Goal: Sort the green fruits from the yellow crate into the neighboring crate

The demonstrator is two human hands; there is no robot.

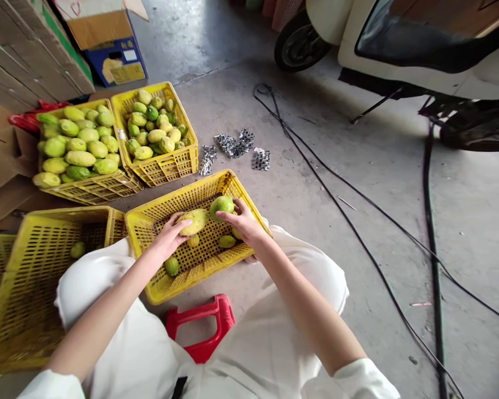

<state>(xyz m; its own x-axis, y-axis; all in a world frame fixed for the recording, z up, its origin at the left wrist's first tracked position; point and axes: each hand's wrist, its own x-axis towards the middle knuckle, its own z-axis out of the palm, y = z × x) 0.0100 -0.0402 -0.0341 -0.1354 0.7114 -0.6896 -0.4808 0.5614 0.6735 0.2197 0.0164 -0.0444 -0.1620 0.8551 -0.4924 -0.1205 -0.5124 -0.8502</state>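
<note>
**A fruit in each hand, above a yellow crate**

The left hand (169,234) grips a yellow fruit (194,221), its thumb laid along the near side. The right hand (244,221) grips a green fruit (222,206) in the same way, thumb across the front. The two fruits sit end to end over the middle of the front crate (183,200); whether they touch, I cannot tell. The crate stands on the floor (382,210) ahead of the seated person, whose white trousers (307,282) show on both sides of it.

Inside the crate lie a few more: a dark green fruit (172,266) near the left end, a small yellow one (193,240) below the left hand, and a yellow-green one (227,241) by the right hand, which partly hides another.

Beyond stand two crates heaped with fruit, a left heaped crate (87,190) and a right heaped crate (166,169), side by side. To the left, a tilted crate (66,221) shows a single fruit (77,250) inside. Silver wrappers (233,144) lie near the right heaped crate. A red stool (222,318) shows between the legs, and black cables (341,188) cross the floor at right, below a white scooter (341,22).
</note>
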